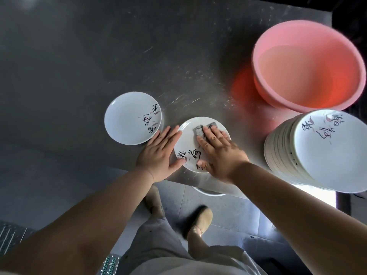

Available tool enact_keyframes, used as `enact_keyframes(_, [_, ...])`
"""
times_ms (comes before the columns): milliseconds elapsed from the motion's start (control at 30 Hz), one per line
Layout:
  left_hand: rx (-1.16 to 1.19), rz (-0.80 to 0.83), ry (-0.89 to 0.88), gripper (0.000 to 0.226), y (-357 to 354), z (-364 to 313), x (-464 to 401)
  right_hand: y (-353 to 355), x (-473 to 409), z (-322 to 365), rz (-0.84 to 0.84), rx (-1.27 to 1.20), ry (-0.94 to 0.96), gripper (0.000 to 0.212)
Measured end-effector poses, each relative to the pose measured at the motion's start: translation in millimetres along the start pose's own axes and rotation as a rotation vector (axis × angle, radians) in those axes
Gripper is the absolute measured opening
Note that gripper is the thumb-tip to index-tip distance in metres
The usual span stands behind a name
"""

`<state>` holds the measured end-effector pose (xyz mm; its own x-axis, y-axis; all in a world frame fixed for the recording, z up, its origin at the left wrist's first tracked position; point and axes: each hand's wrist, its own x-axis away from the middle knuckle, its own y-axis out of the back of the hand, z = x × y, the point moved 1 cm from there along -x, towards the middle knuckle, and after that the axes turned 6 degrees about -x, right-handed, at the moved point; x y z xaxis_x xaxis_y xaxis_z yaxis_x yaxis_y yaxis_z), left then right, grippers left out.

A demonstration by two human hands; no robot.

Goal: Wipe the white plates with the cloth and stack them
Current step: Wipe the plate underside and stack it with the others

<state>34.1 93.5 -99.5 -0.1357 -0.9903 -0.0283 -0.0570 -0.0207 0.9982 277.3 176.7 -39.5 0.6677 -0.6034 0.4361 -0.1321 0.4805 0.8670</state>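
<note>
The plate [190, 147] being wiped lies at the middle of the frame, close to the near edge of the worktop [99, 56]. The right hand [218, 153] lies flat on the cloth [200, 131], fingers straight, pressing it onto the plate. The left hand [158, 153] is flat too, fingers straight, its grip not closed on anything. It rests beside the plate's left rim, thumb touching the rim.

What could go wrong: the plate sits very near the edge. A hard push toward the person could slide it off, and it would break on the floor. Nothing is holding the plate tight, so it may spin or skid under the cloth. The stack [317, 151] at the right of the frame leans over the edge, so a bump from the right arm could tip it.

Count: one plate under the cloth, one lone plate [129, 120] at the left, one tall stack with too many plates to count, one cloth, one pink tub [309, 66] at the upper right.
</note>
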Motion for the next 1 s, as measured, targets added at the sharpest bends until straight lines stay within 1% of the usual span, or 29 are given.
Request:
enact_keyframes(33, [0.000,-0.001,-0.002,0.087,0.0,0.2,-0.5,-0.2,-2.3,0.0,-0.011,-0.012,-0.024,0.092])
enact_keyframes(67, [0.002,-0.007,-0.004,0.087,-0.2,0.3,-1.0,-4.0,1.2,1.9,-0.020,-0.029,-0.008,0.093])
enact_keyframes(167, [0.005,-0.028,-0.006,0.087,-2.2,0.0,-0.2,-25.3,29.4,11.2,0.029,-0.010,0.182,0.091])
enact_keyframes(233, [-0.003,-0.029,-0.007,0.086,-2.6,0.3,0.1,-29.8,37.1,6.2,0.041,0.002,0.237,0.087])
enact_keyframes(267, [-0.003,-0.029,-0.006,0.086,-2.5,0.7,0.2,-25.0,34.0,1.8,0.017,-0.007,0.216,0.085])
enact_keyframes(300, [-0.001,-0.029,-0.003,0.086,-2.4,1.1,0.4,-19.1,28.9,-2.5,-0.007,-0.006,0.152,0.085])
enact_keyframes(367, [0.003,-0.026,0.001,0.086,-2.7,1.2,0.4,-7.4,19.2,-9.0,-0.051,0.008,-0.020,0.085])
enact_keyframes(433, [0.002,-0.025,0.003,0.086,-3.7,1.1,-0.4,-6.6,19.0,-4.7,-0.069,0.009,-0.082,0.087])
enact_keyframes(500, [0.010,-0.042,0.006,0.087,-5.5,1.0,-0.6,-16.8,34.9,9.0,-0.068,-0.026,0.011,0.090])
enact_keyframes(567, [0.012,-0.052,0.004,0.087,-6.7,1.2,0.5,-30.1,52.6,19.2,-0.032,-0.035,0.151,0.089])
enact_keyframes(600, [0.010,-0.050,0.003,0.087,-7.0,1.3,0.6,-31.9,54.2,17.5,-0.016,-0.023,0.182,0.088])
enact_keyframes(633, [0.009,-0.047,0.003,0.088,-6.8,1.4,0.8,-28.2,51.0,12.8,-0.018,-0.023,0.173,0.086])
enact_keyframes(733, [0.001,-0.032,0.010,0.087,-6.0,1.5,0.7,-12.0,34.1,-4.8,-0.060,-0.020,-0.028,0.085])
enact_keyframes(767, [-0.001,-0.027,0.010,0.087,-5.7,1.3,0.3,-9.9,32.6,-6.2,-0.080,-0.022,-0.070,0.083])
enact_keyframes(833, [0.008,-0.028,0.008,0.087,-5.7,1.4,-0.9,-14.6,43.3,2.1,-0.099,-0.044,-0.043,0.083])
enact_keyframes(933, [0.035,-0.056,0.006,0.087,-8.6,1.8,-0.4,-30.5,73.2,13.0,-0.167,-0.070,0.138,0.074])
enact_keyframes(967, [0.044,-0.065,0.006,0.087,-9.3,1.7,0.0,-30.7,74.2,7.7,-0.195,-0.066,0.154,0.071])
enact_keyframes(1000, [0.052,-0.072,0.005,0.087,-9.9,1.6,0.1,-26.6,69.1,0.0,-0.214,-0.073,0.127,0.070])
